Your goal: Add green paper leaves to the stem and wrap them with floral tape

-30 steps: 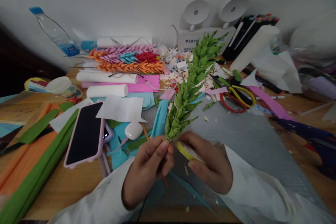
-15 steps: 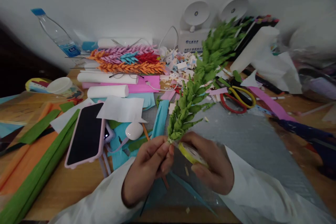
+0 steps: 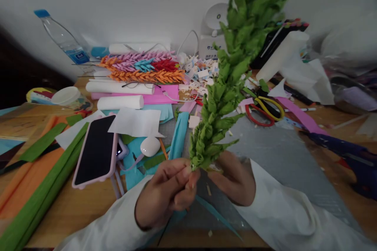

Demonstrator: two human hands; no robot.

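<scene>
A long green crepe-paper stalk (image 3: pixel 226 82) with many pointed leaves rises steeply from my hands toward the upper right. My left hand (image 3: pixel 167 196) pinches the thin stem at the stalk's base between thumb and fingers. My right hand (image 3: pixel 235 182) is curled right behind the base, touching it. The yellow tape roll it held is almost wholly hidden by the lowest leaves; only a pale sliver (image 3: pixel 216 168) shows. Both hands hover above a grey mat (image 3: pixel 279 157).
A pink-cased phone (image 3: pixel 96 149) and a white earbud case (image 3: pixel 150 146) lie to the left. Finished coloured stalks (image 3: pixel 144 68), white paper rolls (image 3: pixel 120 102) and a water bottle (image 3: pixel 61 37) lie behind them. Red and yellow-handled tools (image 3: pixel 265 110) and a blue glue gun (image 3: pixel 347 157) lie at the right.
The green stalk has swung up from a low slant to nearly upright, its tip now reaching the top of the view. The tape roll has slipped behind the leaves.
</scene>
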